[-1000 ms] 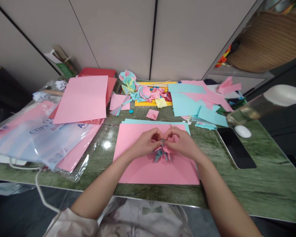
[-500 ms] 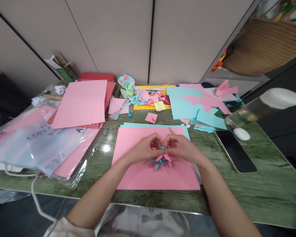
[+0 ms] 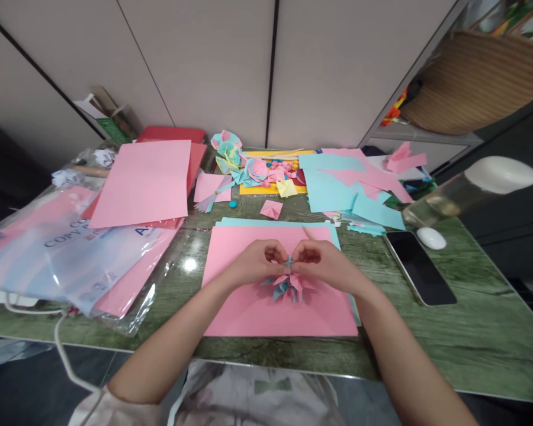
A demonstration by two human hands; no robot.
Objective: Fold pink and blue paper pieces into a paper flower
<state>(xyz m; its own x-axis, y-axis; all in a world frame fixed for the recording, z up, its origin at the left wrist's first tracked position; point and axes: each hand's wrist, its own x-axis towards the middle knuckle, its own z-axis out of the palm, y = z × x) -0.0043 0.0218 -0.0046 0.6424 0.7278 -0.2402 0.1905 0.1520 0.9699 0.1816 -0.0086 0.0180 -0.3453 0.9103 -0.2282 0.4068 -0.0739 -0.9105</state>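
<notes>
Both hands meet at a folded paper flower [image 3: 288, 288] with pointed pink and blue petals, over the middle of a pink paper sheet [image 3: 249, 316]. My left hand [image 3: 260, 260] pinches its top from the left, thumb and fingertips together. From the right, my right hand [image 3: 317, 260] pinches the same spot. A small blue tip shows between the fingertips; the petals spread out below them. Blue sheets [image 3: 275, 222] peek out from under the pink one. Just beyond lies a small folded pink square [image 3: 271, 209].
Pink sheets [image 3: 144, 183] and a plastic paper bag [image 3: 84, 248] lie left. Behind are paper flowers [image 3: 226, 151] and a yellow tray [image 3: 257, 190] with small colourful pieces. Blue cut sheets [image 3: 331, 189], a bottle [image 3: 462, 192], a white oval object [image 3: 432, 238] and a phone [image 3: 420, 269] stand or lie right.
My right hand's fingers have shifted slightly at the flower's top, and a bit more of the blue tip shows. The whole view has shifted a little.
</notes>
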